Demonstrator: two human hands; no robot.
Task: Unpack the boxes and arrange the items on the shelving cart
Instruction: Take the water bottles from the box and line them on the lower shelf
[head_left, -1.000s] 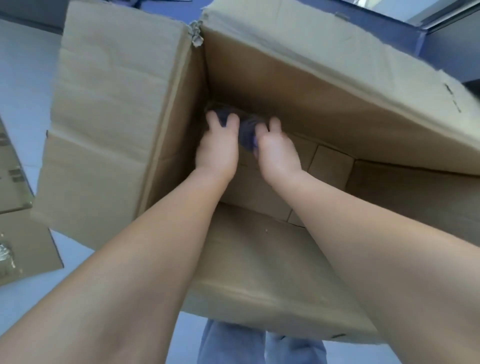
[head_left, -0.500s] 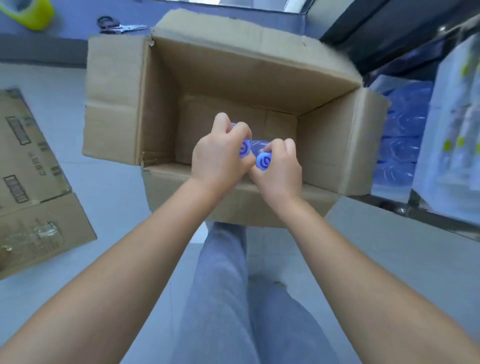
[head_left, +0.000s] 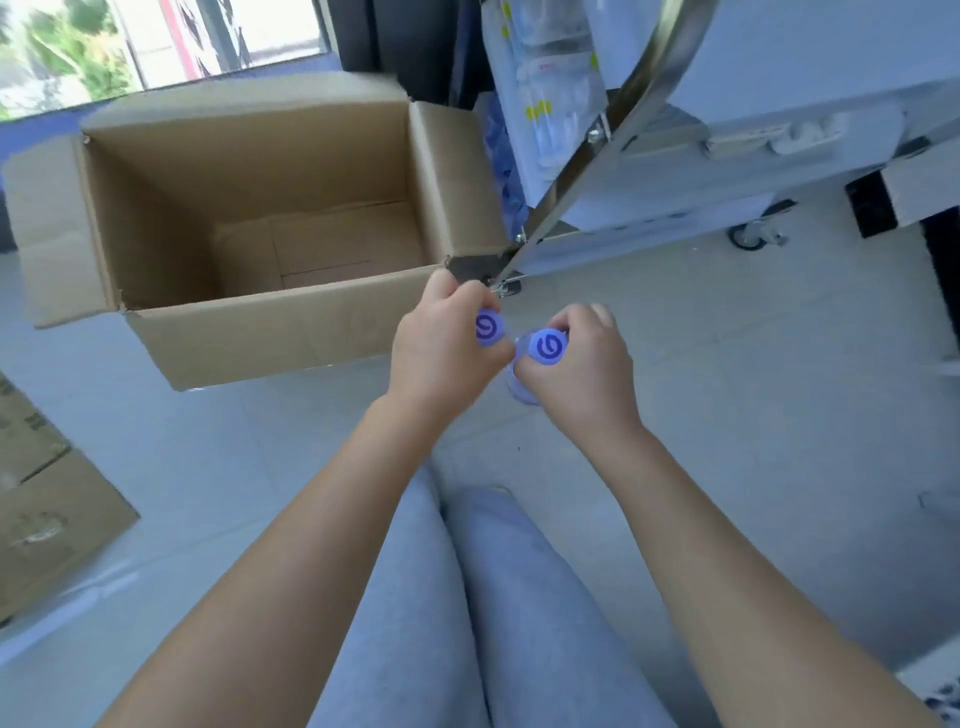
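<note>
The cardboard box (head_left: 249, 208) is standing open on the floor at the left, showing a bare bottom. The left hand (head_left: 441, 343) is gripping one bottle by the neck, fingers clamped under its blue cap (head_left: 489, 327). The right hand (head_left: 576, 364) is gripping a second bottle likewise, below its cap (head_left: 546, 347). Both bottles are hanging over the floor, between the box and the shelving cart (head_left: 623, 130). They are probably light, thin-walled and smooth; the neck under the cap is the firmest hold. Half a second earlier both hands were holding the bottles over the box; now they are moving rightward, toward the cart.
</note>
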